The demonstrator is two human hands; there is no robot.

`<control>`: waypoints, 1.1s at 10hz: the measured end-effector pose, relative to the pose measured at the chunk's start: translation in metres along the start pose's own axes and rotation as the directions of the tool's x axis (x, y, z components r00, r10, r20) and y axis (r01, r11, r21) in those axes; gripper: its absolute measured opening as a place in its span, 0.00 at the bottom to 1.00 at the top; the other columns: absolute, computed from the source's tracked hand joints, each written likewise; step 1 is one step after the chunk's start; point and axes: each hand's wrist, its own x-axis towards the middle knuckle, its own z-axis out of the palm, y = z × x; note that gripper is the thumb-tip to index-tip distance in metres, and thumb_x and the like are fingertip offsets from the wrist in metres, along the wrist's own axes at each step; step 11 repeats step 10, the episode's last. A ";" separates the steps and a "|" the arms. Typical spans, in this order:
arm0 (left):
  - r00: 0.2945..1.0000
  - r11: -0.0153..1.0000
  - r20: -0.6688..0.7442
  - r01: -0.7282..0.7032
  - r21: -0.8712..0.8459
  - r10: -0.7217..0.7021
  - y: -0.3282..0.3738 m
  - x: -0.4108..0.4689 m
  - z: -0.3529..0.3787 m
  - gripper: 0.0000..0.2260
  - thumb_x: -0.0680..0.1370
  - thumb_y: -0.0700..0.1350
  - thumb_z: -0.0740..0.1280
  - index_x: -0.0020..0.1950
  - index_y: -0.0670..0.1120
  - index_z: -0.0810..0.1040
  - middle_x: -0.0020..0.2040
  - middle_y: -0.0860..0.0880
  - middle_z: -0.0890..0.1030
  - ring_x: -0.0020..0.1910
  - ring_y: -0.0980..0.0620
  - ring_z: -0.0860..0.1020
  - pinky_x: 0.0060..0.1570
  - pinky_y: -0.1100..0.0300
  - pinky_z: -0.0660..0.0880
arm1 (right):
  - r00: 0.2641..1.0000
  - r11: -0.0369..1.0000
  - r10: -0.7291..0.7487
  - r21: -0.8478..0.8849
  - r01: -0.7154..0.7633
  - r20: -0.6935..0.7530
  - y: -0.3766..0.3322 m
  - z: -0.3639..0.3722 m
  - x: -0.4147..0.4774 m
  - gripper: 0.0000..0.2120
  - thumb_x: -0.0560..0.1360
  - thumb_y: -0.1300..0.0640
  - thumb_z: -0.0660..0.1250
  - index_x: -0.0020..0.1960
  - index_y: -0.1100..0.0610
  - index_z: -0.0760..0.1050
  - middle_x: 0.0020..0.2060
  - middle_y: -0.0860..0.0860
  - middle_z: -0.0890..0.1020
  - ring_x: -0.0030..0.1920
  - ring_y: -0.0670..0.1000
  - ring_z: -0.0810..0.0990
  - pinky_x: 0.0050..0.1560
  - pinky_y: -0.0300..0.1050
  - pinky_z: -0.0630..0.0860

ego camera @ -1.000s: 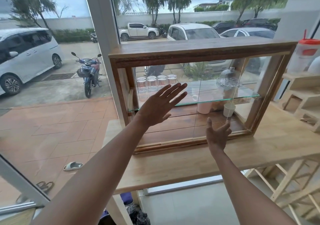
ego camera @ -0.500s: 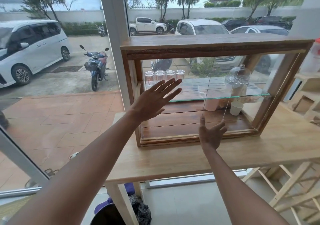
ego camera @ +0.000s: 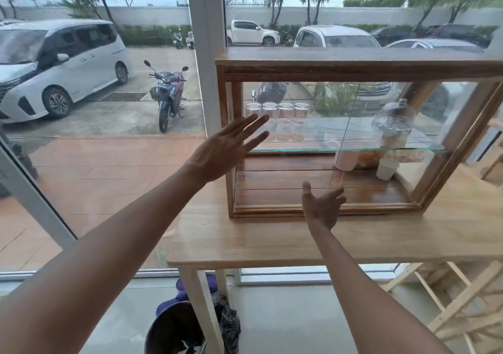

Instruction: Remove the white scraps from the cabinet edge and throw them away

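Note:
A wooden display cabinet (ego camera: 353,66) with glass front panes stands on a light wooden table (ego camera: 272,242). My left hand (ego camera: 226,149) is flat and spread, fingers reaching over the cabinet's left post toward the left glass pane. My right hand (ego camera: 322,206) is lower, fingers apart, at the bottom front rail near the edge of a glass pane (ego camera: 343,141). Neither hand holds anything. I cannot make out any white scraps on the cabinet edge.
Inside the cabinet, several upturned glasses (ego camera: 277,111) stand on a glass shelf (ego camera: 353,149), with a glass dome (ego camera: 393,122), a pink cup (ego camera: 345,160) and a white cup (ego camera: 386,168). A dark bin (ego camera: 174,329) sits on the floor under the table. Wooden racks (ego camera: 462,299) stand right.
My left hand has slid left from the middle of the left pane to the cabinet's left post. My right hand stays at the bottom rail. The view has shifted left.

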 end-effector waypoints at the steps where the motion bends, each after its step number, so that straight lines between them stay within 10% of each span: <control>1: 0.999 0.998 -0.005 0.035 -0.043 -0.035 0.002 -0.007 -0.003 0.33 0.77 0.37 0.66 0.80 0.44 0.57 0.81 0.37 0.52 0.80 0.42 0.53 0.79 0.48 0.56 | 1.000 1.000 0.003 0.011 -0.003 0.018 -0.002 -0.001 0.000 0.43 0.70 0.40 0.68 0.75 0.62 0.55 0.66 0.62 0.67 0.64 0.65 0.71 0.55 0.57 0.74; 5: 0.979 0.957 0.087 0.201 -0.209 -0.186 0.031 -0.019 -0.004 0.36 0.74 0.43 0.69 0.80 0.42 0.58 0.81 0.35 0.50 0.80 0.40 0.52 0.78 0.47 0.56 | 0.961 0.970 -0.173 -0.132 0.205 0.217 0.020 -0.017 0.003 0.51 0.72 0.41 0.69 0.78 0.63 0.42 0.72 0.65 0.58 0.70 0.66 0.64 0.66 0.54 0.68; 8: 0.863 0.660 0.367 0.503 -0.558 -0.347 0.138 -0.091 0.030 0.30 0.81 0.49 0.64 0.79 0.41 0.58 0.82 0.42 0.48 0.79 0.42 0.59 0.76 0.48 0.63 | 0.862 0.805 -0.395 -0.333 0.491 0.317 0.059 -0.025 -0.001 0.49 0.72 0.36 0.65 0.78 0.61 0.46 0.71 0.65 0.61 0.72 0.64 0.61 0.71 0.56 0.64; 11: 0.755 0.541 0.553 0.646 -0.538 -0.353 0.203 -0.104 0.038 0.30 0.83 0.59 0.49 0.81 0.43 0.53 0.82 0.41 0.46 0.79 0.42 0.57 0.77 0.52 0.54 | 0.734 0.606 -0.497 -0.420 0.675 0.462 0.089 -0.017 -0.019 0.39 0.75 0.37 0.60 0.76 0.59 0.55 0.72 0.64 0.61 0.72 0.62 0.61 0.73 0.57 0.60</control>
